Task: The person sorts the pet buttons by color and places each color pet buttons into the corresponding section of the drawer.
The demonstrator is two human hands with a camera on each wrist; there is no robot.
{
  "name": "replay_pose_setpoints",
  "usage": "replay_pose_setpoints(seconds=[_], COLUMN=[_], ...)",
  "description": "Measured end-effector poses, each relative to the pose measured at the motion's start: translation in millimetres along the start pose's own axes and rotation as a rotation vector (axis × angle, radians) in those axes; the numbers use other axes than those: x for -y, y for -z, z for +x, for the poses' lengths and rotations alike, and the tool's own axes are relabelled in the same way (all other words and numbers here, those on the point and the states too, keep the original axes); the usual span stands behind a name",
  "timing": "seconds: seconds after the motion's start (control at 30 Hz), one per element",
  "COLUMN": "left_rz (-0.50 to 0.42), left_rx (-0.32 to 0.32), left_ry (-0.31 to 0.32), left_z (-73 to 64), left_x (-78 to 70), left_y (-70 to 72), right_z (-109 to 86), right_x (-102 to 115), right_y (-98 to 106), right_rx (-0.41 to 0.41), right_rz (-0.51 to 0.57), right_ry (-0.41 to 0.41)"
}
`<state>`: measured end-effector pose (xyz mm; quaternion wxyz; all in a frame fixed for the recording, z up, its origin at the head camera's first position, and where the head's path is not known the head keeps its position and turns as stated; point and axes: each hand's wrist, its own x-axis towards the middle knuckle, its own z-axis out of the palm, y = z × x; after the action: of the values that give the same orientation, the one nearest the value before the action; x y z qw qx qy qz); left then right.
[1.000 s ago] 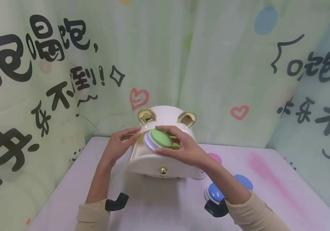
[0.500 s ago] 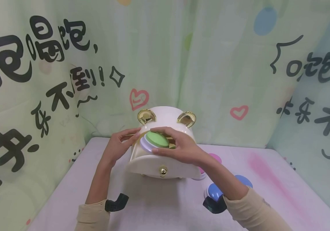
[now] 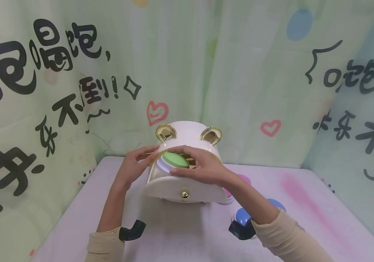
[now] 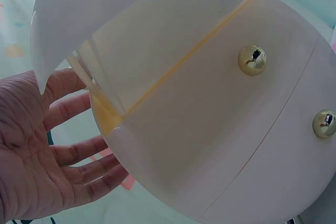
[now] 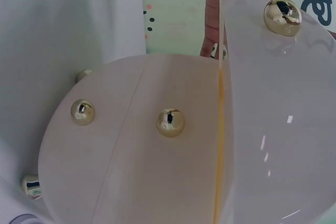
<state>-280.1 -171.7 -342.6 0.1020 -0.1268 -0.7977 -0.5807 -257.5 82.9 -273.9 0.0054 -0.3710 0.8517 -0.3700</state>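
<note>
A round push button [image 3: 175, 160] with a green top and a pale base is gripped by my right hand [image 3: 206, 169], fingers over its far edge and thumb at its near side. It sits tilted in the upper opening of a white round box [image 3: 188, 131] with gold ears. The box's white front panel [image 3: 165, 187] stands out forward below, a gold knob [image 3: 185, 194] on it. My left hand [image 3: 135, 164] rests against the box's left side with loosely extended fingers [image 4: 86, 153]. The right wrist view shows the box front, while the button is hidden there.
Right of the box, a pink button [image 3: 245, 179] lies partly behind my right forearm. Nearer stand a blue button [image 3: 242, 216] and another blue round thing [image 3: 278, 203], partly covered by the arm. Printed curtains [image 3: 239, 72] enclose the table [image 3: 174, 233].
My right hand has moved left and slightly down with the green-topped button, lowering it farther into the box's opening. My left hand and the box have stayed in place.
</note>
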Motion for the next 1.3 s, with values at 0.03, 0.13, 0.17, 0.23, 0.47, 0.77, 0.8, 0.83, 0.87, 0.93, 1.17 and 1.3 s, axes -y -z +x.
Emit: replay_pose_setpoints(seconds=[0.03, 0.13, 0.17, 0.23, 0.47, 0.77, 0.8, 0.83, 0.87, 0.93, 1.17, 1.3], left_rz=[-0.002, -0.009, -0.011, -0.014, -0.010, -0.004, -0.005, -0.006, -0.007, -0.007, -0.012, -0.011], left_rx=[0.000, 0.002, 0.002, 0.001, 0.000, -0.002, -0.002, -0.002, -0.002, -0.001, -0.002, -0.008], left_ry=[0.000, -0.001, 0.000, 0.004, 0.015, 0.017, 0.017, 0.019, 0.020, 0.021, 0.015, 0.008], left_z=[0.0, 0.0, 0.1, 0.2, 0.0, -0.5, -0.5, -0.4, -0.2, 0.0, 0.8, 0.8], left_x=[0.0, 0.2, 0.3, 0.2, 0.1, -0.9, -1.1, -1.0, -0.9, -0.7, 0.2, 0.7], left_y=[0.0, 0.2, 0.0, -0.1, -0.8, -1.8, -1.8, -1.8, -1.8, -1.8, -1.0, -0.6], right_z=[0.2, -0.2, -0.1, 0.0, -0.5, -5.3, -6.1, -7.0, -7.9, -10.1, -19.1, -27.4], right_x=[0, 1, 0, 0, 0, 2, 2, 3, 3, 4, 6, 9], right_y=[0, 0, -1, -1, -4, -4, -4, -4, -4, -4, -7, -8], right_rx=[0.001, 0.003, 0.006, 0.011, 0.020, -0.044, -0.057, -0.071, -0.085, -0.114, -0.219, -0.271], right_rz=[0.004, 0.032, 0.052, 0.092, 0.146, 0.096, 0.084, 0.069, 0.051, 0.019, -0.034, -0.065], right_ry=[0.003, 0.000, -0.004, -0.013, -0.010, 0.019, 0.024, 0.031, 0.041, 0.069, 0.149, 0.192])
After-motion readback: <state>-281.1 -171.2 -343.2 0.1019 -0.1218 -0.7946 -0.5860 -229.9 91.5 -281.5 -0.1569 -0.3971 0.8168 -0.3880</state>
